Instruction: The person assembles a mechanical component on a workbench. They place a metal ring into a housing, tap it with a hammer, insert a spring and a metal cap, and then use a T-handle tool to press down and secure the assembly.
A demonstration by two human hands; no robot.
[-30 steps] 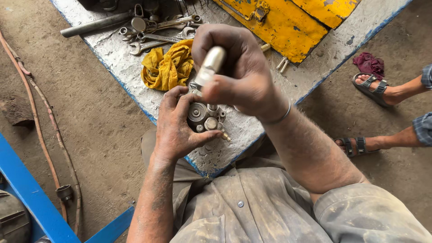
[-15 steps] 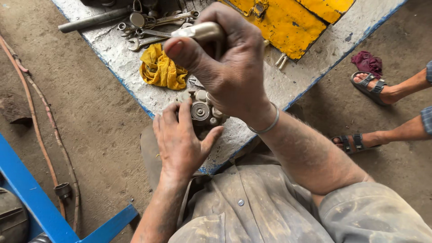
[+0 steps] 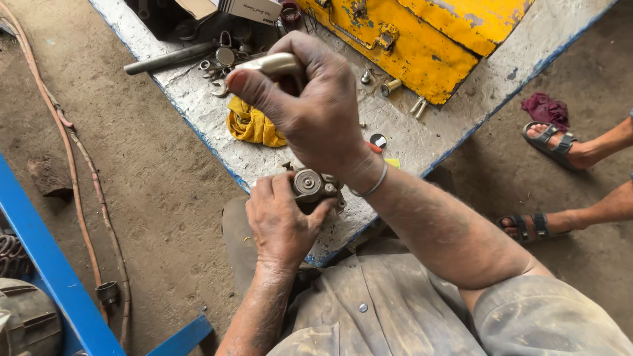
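Left hand (image 3: 280, 221) steadies metal part (image 3: 310, 186), apparently under right hand (image 3: 306, 109).

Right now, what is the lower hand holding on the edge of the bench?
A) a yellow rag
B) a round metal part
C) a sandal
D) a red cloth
B: the left hand grips a round metal part at the edge of the bench, while the yellow rag lies apart, farther up the bench.
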